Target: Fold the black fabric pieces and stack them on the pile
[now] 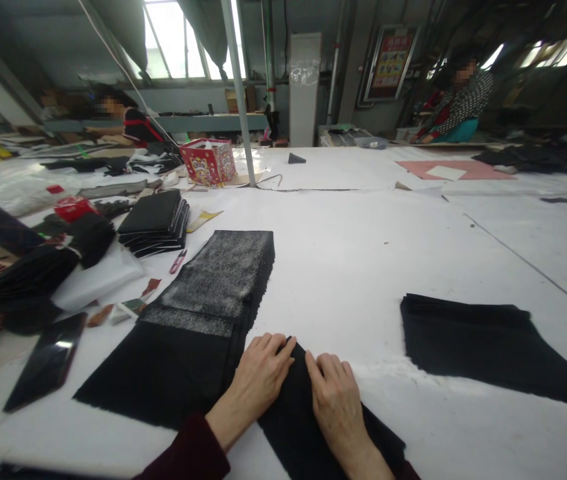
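A black fabric piece [293, 413] lies on the white table directly in front of me. My left hand [260, 370] is closed at its upper left corner, fingers bent and pressed together on the cloth. At the upper right edge, my right hand [336, 397] has curled fingers gripping the same piece; its fingertips are partly hidden. Just left of my hands lies a stack of black fabric pieces [163, 367], with speckled grey pieces [218, 273] layered across its far part. Off to the right, another stack of black cut pieces [478, 340] lies flat.
Pink-handled thread snips [178, 261] and a dark phone [48, 360] lie to the left. Behind them are a folded black stack [153, 220] and a tied black bundle [48, 260]. A red patterned box [208, 162] stands near a pole [239, 93]. Two people work farther back.
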A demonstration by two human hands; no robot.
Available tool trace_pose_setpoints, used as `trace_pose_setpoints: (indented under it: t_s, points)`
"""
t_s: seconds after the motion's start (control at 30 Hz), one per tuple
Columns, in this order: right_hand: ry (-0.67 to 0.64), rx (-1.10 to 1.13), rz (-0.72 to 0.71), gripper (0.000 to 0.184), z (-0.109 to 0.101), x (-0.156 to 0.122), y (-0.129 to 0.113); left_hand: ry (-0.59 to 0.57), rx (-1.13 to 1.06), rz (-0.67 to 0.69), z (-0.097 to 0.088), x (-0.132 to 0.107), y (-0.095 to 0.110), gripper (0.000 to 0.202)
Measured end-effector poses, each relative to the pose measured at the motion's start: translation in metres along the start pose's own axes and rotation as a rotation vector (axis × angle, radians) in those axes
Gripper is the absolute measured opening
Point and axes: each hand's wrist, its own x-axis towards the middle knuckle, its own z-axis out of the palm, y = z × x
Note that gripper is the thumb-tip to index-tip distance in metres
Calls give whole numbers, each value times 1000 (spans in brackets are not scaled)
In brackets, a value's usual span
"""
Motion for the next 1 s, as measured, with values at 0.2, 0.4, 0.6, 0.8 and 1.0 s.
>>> trace_pose_setpoints:
  t_s: [0.2, 0.4, 0.6, 0.8, 1.0]
  points:
    - [-28, -7, 29, 34, 0, 1, -2, 86, 64, -19, -14, 9, -2, 35]
    - [-23, -15, 58, 32, -1, 10, -4, -2, 0, 117, -6, 8, 12, 38]
    - [-33, 72, 68, 32, -8, 3, 4, -25, 64, 143, 2, 1, 9, 52]
    - [-13, 173, 72, 33, -11, -14, 14, -55, 102, 164, -4, 1, 14, 53]
    - [-4, 184, 62, 33, -15, -29, 18, -93, 128, 204, -7, 1, 20, 57]
